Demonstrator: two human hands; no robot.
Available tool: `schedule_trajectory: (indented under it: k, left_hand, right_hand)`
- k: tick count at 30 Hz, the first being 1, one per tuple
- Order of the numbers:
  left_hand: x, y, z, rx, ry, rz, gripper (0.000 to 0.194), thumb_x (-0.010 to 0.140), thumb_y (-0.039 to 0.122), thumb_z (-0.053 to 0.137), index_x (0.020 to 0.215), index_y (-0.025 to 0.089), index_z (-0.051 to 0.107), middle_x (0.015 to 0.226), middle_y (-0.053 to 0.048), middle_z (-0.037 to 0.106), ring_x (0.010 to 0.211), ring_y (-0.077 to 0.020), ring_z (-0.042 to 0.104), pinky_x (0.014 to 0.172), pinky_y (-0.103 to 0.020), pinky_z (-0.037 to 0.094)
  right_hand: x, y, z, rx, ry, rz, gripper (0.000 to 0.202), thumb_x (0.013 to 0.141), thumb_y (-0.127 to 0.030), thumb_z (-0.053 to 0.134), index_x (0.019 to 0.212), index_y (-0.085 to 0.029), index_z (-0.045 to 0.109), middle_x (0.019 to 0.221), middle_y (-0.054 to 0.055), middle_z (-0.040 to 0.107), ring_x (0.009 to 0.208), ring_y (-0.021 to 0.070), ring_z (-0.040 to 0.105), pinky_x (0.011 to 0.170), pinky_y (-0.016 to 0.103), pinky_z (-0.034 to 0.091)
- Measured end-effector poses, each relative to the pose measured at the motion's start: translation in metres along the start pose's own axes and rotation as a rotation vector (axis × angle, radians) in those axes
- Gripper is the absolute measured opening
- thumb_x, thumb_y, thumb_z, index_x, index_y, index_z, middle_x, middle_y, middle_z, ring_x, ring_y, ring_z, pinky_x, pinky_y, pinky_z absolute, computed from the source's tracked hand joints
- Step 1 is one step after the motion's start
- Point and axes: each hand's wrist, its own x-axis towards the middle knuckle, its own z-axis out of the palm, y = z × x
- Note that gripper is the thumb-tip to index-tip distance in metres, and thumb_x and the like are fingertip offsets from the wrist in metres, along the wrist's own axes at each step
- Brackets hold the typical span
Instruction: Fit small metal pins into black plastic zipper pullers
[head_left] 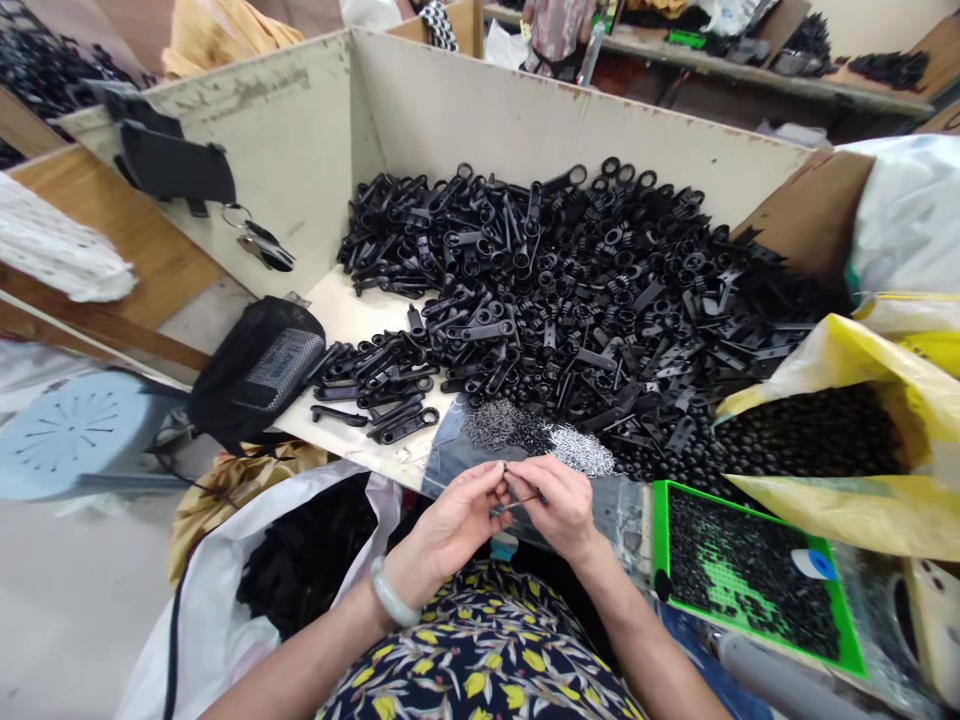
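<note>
My left hand (pixel 466 510) and my right hand (pixel 559 500) meet at the table's front edge, fingertips pinched together. Between them is a small dark piece, mostly covered by the fingers, and a thin metallic bit shows under the right fingers; I cannot make out what they are. Just beyond the hands lie a heap of silvery small pins (pixel 579 450) and a heap of dark grey small parts (pixel 495 424). Behind these spreads a large pile of black plastic parts (pixel 555 290). Black handle-like pieces (pixel 409 422) lie to the left of the small heaps.
A green tray (pixel 851 625) of small black parts is at right, below an open yellow bag (pixel 832 490) of black round parts. A black pouch (pixel 259 370) and hanging keys (pixel 266 247) are left. A white sack (pixel 202 600) stands lower left. A person (pixel 559 35) is behind the partition.
</note>
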Motion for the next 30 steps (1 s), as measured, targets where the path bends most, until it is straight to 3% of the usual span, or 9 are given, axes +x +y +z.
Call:
schedule_trajectory:
  k: [4, 10, 15, 20, 27, 30]
  left_hand:
    - [-0.004, 0.003, -0.002, 0.179, 0.03, 0.088, 0.023, 0.073, 0.029, 0.091, 0.086, 0.016, 0.077, 0.081, -0.002, 0.067, 0.074, -0.0119, 0.059, 0.071, -0.025, 0.047]
    - [-0.007, 0.004, -0.003, 0.339, -0.044, 0.229, 0.023, 0.082, 0.035, 0.084, 0.088, 0.013, 0.08, 0.077, -0.004, 0.071, 0.072, -0.0108, 0.059, 0.073, -0.023, 0.047]
    - [-0.007, 0.003, -0.002, 0.367, -0.004, 0.264, 0.026, 0.08, 0.037, 0.085, 0.087, 0.013, 0.081, 0.079, -0.007, 0.074, 0.073, -0.0125, 0.061, 0.074, -0.023, 0.049]
    - [-0.007, -0.002, 0.0, 0.373, 0.046, 0.322, 0.023, 0.078, 0.037, 0.086, 0.084, 0.015, 0.081, 0.077, -0.006, 0.074, 0.072, -0.0138, 0.061, 0.072, -0.025, 0.049]
    - [-0.004, 0.002, -0.007, 0.67, 0.082, 0.448, 0.015, 0.084, 0.031, 0.078, 0.079, 0.017, 0.081, 0.078, -0.005, 0.074, 0.077, -0.0177, 0.062, 0.077, -0.028, 0.048]
    - [-0.003, 0.001, -0.003, 0.554, 0.1, 0.416, 0.013, 0.082, 0.027, 0.077, 0.073, 0.017, 0.078, 0.074, -0.003, 0.072, 0.074, -0.0162, 0.06, 0.074, -0.027, 0.045]
  right_hand:
    - [0.001, -0.004, -0.006, -0.048, -0.037, -0.003, 0.023, 0.093, -0.008, 0.068, 0.111, -0.021, 0.073, 0.089, 0.006, 0.075, 0.077, 0.0166, 0.069, 0.069, 0.028, 0.056]
    - [0.006, -0.013, -0.008, 0.261, -0.029, 0.365, 0.012, 0.095, -0.018, 0.067, 0.099, -0.022, 0.078, 0.083, 0.003, 0.071, 0.069, 0.0141, 0.063, 0.058, 0.027, 0.049]
    - [0.004, -0.015, -0.004, 0.321, 0.003, 0.46, 0.011, 0.094, -0.022, 0.07, 0.097, -0.022, 0.08, 0.083, 0.004, 0.072, 0.066, 0.0139, 0.061, 0.055, 0.026, 0.047]
    - [0.001, -0.014, 0.0, 0.276, 0.015, 0.414, 0.01, 0.093, -0.02, 0.071, 0.097, -0.022, 0.08, 0.083, 0.003, 0.072, 0.065, 0.013, 0.061, 0.054, 0.025, 0.048]
    - [-0.002, -0.01, -0.004, 0.07, -0.111, 0.173, 0.017, 0.098, -0.016, 0.064, 0.107, -0.023, 0.077, 0.085, 0.004, 0.073, 0.072, 0.0145, 0.067, 0.063, 0.027, 0.053]
    - [-0.003, -0.009, -0.004, 0.062, -0.11, 0.149, 0.019, 0.098, -0.016, 0.063, 0.11, -0.022, 0.076, 0.085, 0.004, 0.074, 0.072, 0.0144, 0.067, 0.063, 0.027, 0.053]
